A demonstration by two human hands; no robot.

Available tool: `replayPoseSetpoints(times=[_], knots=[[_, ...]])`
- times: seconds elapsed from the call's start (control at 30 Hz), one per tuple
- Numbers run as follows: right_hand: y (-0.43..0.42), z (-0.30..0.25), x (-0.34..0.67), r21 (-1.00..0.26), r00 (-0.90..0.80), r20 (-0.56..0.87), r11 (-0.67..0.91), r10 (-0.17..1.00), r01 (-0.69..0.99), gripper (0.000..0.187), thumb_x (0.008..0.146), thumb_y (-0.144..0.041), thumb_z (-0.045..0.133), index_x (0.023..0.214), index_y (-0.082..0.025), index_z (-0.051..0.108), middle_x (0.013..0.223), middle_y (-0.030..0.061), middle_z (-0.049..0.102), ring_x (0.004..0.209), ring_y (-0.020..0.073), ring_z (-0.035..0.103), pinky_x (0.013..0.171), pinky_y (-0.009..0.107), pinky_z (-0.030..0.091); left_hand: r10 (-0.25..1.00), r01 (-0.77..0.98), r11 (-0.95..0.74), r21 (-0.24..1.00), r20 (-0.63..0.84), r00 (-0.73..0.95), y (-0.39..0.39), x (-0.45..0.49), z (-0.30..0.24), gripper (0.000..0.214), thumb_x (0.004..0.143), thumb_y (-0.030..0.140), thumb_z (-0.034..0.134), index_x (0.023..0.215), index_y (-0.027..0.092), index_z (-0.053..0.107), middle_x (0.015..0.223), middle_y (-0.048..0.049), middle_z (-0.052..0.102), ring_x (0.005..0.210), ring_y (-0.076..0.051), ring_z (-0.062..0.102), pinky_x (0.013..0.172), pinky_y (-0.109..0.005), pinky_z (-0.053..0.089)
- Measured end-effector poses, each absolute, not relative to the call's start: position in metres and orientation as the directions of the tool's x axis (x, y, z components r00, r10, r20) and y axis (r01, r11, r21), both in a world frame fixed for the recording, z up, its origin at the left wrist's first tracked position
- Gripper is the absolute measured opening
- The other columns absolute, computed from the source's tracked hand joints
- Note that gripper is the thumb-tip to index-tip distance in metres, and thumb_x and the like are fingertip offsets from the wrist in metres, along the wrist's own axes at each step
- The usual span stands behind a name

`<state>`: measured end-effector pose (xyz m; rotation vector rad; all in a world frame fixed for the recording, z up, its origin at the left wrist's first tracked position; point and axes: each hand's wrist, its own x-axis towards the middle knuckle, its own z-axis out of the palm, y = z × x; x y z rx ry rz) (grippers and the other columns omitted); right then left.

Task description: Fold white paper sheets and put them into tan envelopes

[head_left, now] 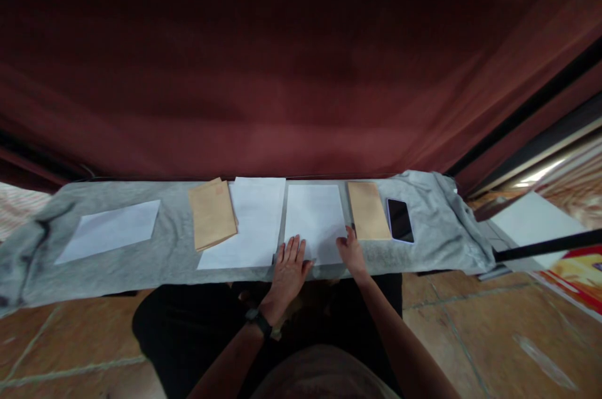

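Note:
A white sheet of paper (314, 217) lies flat in front of me. My left hand (288, 266) rests palm down on its lower left corner, fingers stretched out. Narrow greyish bits show at either side of that hand; I cannot make out what they are. At the sheet's right edge is my right hand (352, 253), its fingers curled in. Something small and dark shows by its fingertips, too unclear to name. Just right of it lies a brown envelope (369, 211). To the left, more white paper (258, 223) lies partly under a stack of brown envelopes (212, 214).
A grey cloth (174, 261) covers the narrow table. A phone (400, 221) lies on the right, and another white sheet (113, 229) on the far left. A dark red curtain (301, 123) hangs behind the table. A black bar (545, 244) juts in at the right.

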<state>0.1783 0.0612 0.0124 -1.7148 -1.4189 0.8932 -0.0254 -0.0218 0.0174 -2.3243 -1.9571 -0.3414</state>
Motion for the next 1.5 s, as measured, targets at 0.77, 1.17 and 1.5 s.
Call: replayPoseSetpoints(times=[0.77, 1.17, 1.5], knots=[[0.046, -0.01, 0.169, -0.175, -0.277, 0.356, 0.355, 0.892, 0.918, 0.063, 0.105, -0.043, 0.034, 0.156, -0.006, 0.028, 0.156, 0.0203, 0.04, 0.145, 0.0315, 0.036, 0.116, 0.048, 0.032, 0.976, 0.987, -0.008, 0.159, 0.215, -0.027, 0.029, -0.005, 0.008, 0.061, 0.1, 0.031, 0.032, 0.153, 0.002, 0.031, 0.158, -0.0204, 0.035, 0.151, -0.029, 0.024, 0.122, -0.051, 0.026], [0.014, -0.004, 0.19, -0.216, -0.282, 0.366, 0.375, 0.887, 0.901, 0.064, 0.105, -0.035, 0.039, 0.16, -0.01, 0.017, 0.16, 0.0191, 0.032, 0.15, 0.0313, 0.028, 0.117, 0.051, 0.035, 0.968, 0.979, -0.019, 0.205, 0.248, -0.034, 0.069, -0.006, 0.004, 0.063, 0.101, 0.037, 0.033, 0.153, 0.003, 0.029, 0.159, -0.0214, 0.033, 0.152, -0.03, 0.024, 0.123, -0.051, 0.026], [0.163, 0.019, 0.109, -0.575, -0.251, 0.264, 0.36, 0.931, 0.735, 0.054, 0.107, -0.033, 0.019, 0.143, -0.011, 0.053, 0.148, 0.0132, 0.053, 0.142, 0.0198, 0.043, 0.12, 0.043, 0.033, 0.987, 0.967, -0.111, 0.231, 0.137, 0.081, 0.177, -0.003, 0.002, 0.061, 0.096, 0.018, 0.03, 0.156, 0.01, 0.031, 0.161, -0.0138, 0.033, 0.153, -0.026, 0.02, 0.124, -0.05, 0.022]])
